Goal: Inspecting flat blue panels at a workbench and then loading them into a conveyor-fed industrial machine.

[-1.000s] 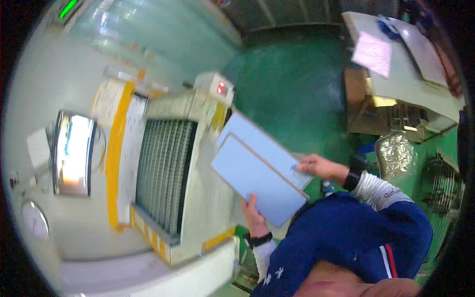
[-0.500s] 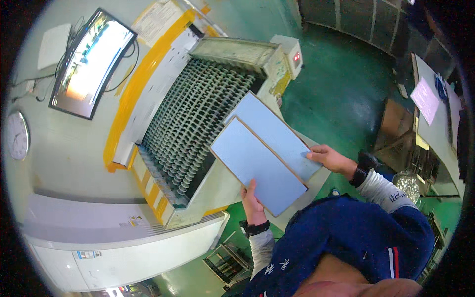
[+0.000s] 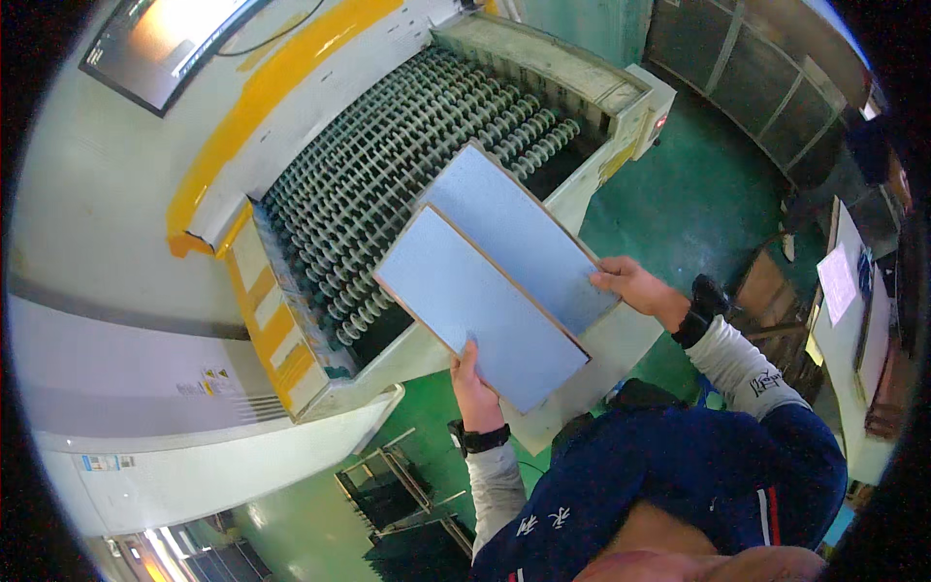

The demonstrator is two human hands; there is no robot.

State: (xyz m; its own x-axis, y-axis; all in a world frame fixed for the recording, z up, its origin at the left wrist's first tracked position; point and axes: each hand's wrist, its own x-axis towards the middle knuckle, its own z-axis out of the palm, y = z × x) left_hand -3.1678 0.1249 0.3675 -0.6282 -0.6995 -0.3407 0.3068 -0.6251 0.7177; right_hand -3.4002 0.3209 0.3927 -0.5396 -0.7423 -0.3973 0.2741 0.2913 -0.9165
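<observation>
Two thin, light-blue rectangular panels with brownish edges are held side by side, tilted, at the front of a roller conveyor [image 3: 388, 165]. My left hand [image 3: 475, 396] grips the left panel [image 3: 475, 301] by its lower left edge, thumb on top. The right panel [image 3: 514, 223] is pinched at its right edge by my right hand [image 3: 640, 291]. Along the middle, the left panel overlaps the right one. Fingers beneath the panels are hidden. The far ends of both reach over the front rollers; whether they touch them I cannot tell.
The conveyor's pale frame [image 3: 276, 325] carries yellow tape on its left side. A screen [image 3: 170, 44] hangs on the wall at upper left. Below the machine stands a dark rack [image 3: 393, 490]. At right is a table [image 3: 842, 330] with a pinkish sheet [image 3: 836, 281].
The view has shifted, so the rollers show more fully and the screen sits higher. Both panels appear further left in the picture, still in the same two grips.
</observation>
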